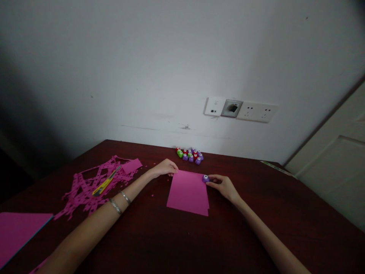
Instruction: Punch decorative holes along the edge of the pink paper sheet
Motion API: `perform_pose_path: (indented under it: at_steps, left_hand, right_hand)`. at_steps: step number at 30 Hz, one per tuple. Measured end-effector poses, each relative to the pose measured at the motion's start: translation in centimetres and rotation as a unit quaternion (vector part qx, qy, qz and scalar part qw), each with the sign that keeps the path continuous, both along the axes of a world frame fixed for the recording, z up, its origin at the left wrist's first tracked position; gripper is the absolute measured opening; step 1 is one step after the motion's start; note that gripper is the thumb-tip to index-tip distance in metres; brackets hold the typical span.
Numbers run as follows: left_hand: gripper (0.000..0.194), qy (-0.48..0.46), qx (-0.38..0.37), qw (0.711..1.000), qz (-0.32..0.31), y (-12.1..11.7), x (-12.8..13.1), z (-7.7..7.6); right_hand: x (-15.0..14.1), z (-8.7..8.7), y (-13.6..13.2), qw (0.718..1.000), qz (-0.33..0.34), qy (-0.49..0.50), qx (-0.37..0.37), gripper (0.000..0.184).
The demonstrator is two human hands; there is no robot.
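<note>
A pink sheet of paper (188, 192) lies on the dark wooden table (182, 236), with another sheet showing under its lower edge. My left hand (165, 168) rests with curled fingers on the sheet's far left corner, pinning it. My right hand (224, 185) grips a small purple paper punch (205, 178) set on the sheet's far right corner. Two bracelets (120, 201) sit on my left wrist.
A cluster of several small punches, red, green and purple (190, 154), stands by the wall. Punched pink scraps (91, 186) with a yellow utility knife (106, 183) lie at the left. More pink sheets (17, 232) are at the near left edge. Wall sockets (241, 109) above.
</note>
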State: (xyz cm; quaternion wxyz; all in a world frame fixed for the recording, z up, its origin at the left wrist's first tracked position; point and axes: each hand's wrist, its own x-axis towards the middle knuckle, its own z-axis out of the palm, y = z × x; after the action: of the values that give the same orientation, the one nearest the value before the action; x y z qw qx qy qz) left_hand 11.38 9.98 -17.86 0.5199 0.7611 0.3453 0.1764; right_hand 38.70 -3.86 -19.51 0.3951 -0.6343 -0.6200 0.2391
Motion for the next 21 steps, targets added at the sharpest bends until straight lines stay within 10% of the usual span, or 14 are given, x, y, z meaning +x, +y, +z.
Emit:
perform_pose_path:
  at_steps: [4, 9, 14, 21]
  left_hand:
    - [0.023, 0.1, 0.156, 0.983, -0.007, -1.0, 0.3, 1.1]
    - [0.052, 0.209, 0.393, 0.892, -0.075, -4.3, 1.2, 3.0]
    - [0.09, 0.251, 0.355, 0.869, -0.236, -6.7, 2.1, 2.8]
    - [0.1, 0.296, 0.312, 0.863, -0.265, -7.9, 2.4, 2.4]
  right_hand:
    - [-0.2, -0.2, 0.1, 0.999, 0.028, -0.027, 0.003, 0.031]
    - [-0.3, -0.3, 0.2, 0.997, 0.028, -0.063, 0.02, 0.03]
    - [-0.1, 0.1, 0.0, 0.996, 0.034, -0.079, 0.005, 0.034]
    - [0.1, 0.2, 0.1, 0.996, 0.047, -0.07, -0.003, 0.032]
